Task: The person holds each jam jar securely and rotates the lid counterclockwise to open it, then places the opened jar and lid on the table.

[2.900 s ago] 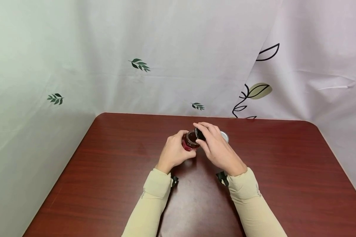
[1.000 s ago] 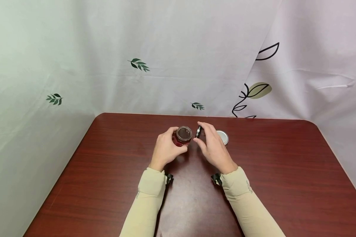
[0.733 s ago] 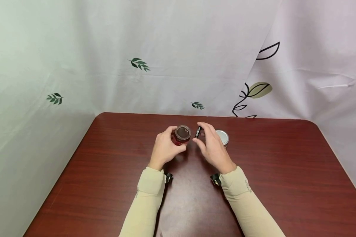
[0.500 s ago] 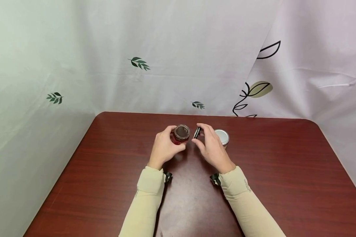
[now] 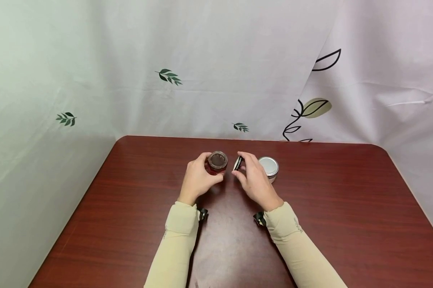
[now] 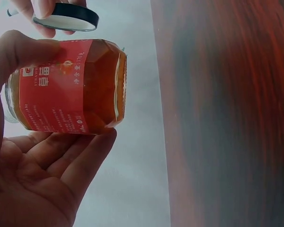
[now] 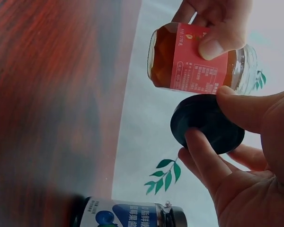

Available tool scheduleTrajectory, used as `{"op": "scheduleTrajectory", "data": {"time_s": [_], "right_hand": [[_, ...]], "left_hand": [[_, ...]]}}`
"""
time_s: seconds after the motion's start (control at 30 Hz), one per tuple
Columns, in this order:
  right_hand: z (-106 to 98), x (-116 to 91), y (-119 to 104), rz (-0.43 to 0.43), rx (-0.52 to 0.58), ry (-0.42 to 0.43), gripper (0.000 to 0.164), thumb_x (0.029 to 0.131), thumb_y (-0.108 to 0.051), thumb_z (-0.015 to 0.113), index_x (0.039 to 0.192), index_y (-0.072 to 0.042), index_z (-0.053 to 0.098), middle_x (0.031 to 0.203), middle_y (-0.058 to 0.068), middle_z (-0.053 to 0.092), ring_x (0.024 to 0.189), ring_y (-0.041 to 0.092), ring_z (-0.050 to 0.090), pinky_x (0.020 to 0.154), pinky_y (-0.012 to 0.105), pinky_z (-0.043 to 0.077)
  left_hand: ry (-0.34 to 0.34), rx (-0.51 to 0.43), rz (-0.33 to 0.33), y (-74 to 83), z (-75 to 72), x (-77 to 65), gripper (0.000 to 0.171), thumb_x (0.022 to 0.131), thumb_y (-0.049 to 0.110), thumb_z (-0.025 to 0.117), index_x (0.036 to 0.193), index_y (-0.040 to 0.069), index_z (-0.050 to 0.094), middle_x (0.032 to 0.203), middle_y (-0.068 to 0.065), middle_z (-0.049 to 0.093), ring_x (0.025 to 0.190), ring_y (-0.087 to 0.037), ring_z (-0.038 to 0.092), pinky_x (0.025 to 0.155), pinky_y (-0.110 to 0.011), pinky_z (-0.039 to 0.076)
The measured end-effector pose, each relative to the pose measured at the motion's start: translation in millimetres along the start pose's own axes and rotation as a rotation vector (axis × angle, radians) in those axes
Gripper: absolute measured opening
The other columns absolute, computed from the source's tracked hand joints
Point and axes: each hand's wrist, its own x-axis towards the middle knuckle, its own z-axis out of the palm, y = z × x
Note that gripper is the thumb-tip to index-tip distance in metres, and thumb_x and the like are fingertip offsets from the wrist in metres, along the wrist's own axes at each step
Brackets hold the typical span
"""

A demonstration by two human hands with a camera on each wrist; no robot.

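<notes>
In the head view my left hand (image 5: 198, 179) grips a glass jam jar (image 5: 218, 161). Its mouth faces up, uncovered, and its red label (image 6: 61, 94) shows in the left wrist view. The jar is upright and raised off the table. Just right of it, my right hand (image 5: 256, 183) pinches a round black screw lid (image 7: 213, 122) by its edge, thumb on one side and fingers on the other. The lid stands tilted on edge, its pale inside (image 6: 66, 22) turned toward the jar. A small gap separates lid and jar.
A second jar (image 5: 268, 166) with a silvery top stands on the table right behind my right hand; its blue label (image 7: 132, 215) shows in the right wrist view. The reddish-brown table (image 5: 130, 240) ends at a leaf-printed curtain (image 5: 202, 108).
The lid, earlier tilted at the jar's mouth, is now apart from it and turned. The jar has moved left in my left hand. My right hand has shifted slightly left, showing more of the second jar.
</notes>
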Motion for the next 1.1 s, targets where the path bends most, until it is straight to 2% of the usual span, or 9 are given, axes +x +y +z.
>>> {"op": "scheduleTrajectory", "data": {"time_s": [0.17,0.43,0.67,0.87,1.1], "right_hand": [[3.0,-0.4,-0.1,0.020,0.004,-0.012,0.055,0.092,-0.007,0.073,0.139,0.005,0.048,0.135,0.023,0.053,0.102,0.028,0.069,0.087,0.033,0.056],[7.3,-1.2,0.8,0.042,-0.023,-0.029,0.056,0.091,-0.009,0.074,0.139,0.004,0.048,0.135,0.022,0.054,0.101,0.026,0.069,0.090,0.038,0.053],[10.7,-1.2,2.0,0.064,-0.025,-0.049,0.057,0.091,-0.007,0.074,0.140,0.005,0.048,0.134,0.023,0.054,0.101,0.026,0.069,0.085,0.034,0.056],[11.7,-1.3,2.5,0.058,-0.044,-0.046,0.058,0.090,-0.007,0.075,0.139,0.007,0.048,0.132,0.024,0.055,0.098,0.025,0.068,0.083,0.036,0.055],[13.4,-1.7,2.8,0.077,-0.039,-0.067,0.058,0.090,-0.007,0.075,0.139,0.007,0.049,0.135,0.025,0.055,0.096,0.026,0.069,0.083,0.037,0.055]], "left_hand": [[0.006,0.006,-0.012,-2.6,-1.1,0.3,0.058,0.073,0.023,0.085,0.123,0.007,0.062,0.106,-0.007,0.072,0.091,-0.019,0.068,0.081,-0.040,0.056],[-0.005,0.026,-0.029,-5.9,-1.6,0.9,0.058,0.074,0.025,0.085,0.124,0.006,0.062,0.108,-0.008,0.072,0.093,-0.021,0.068,0.083,-0.041,0.056],[-0.010,0.036,-0.043,-7.8,-1.2,1.9,0.059,0.073,0.025,0.086,0.124,0.004,0.062,0.107,-0.010,0.072,0.093,-0.022,0.069,0.082,-0.041,0.056],[-0.021,0.057,-0.080,-9.3,-0.3,2.3,0.061,0.072,0.026,0.086,0.124,0.004,0.062,0.106,-0.009,0.072,0.093,-0.023,0.068,0.082,-0.042,0.055],[-0.025,0.061,-0.091,-11.4,0.2,2.2,0.061,0.072,0.025,0.085,0.124,0.003,0.062,0.109,-0.011,0.071,0.096,-0.025,0.068,0.084,-0.043,0.055]]}}
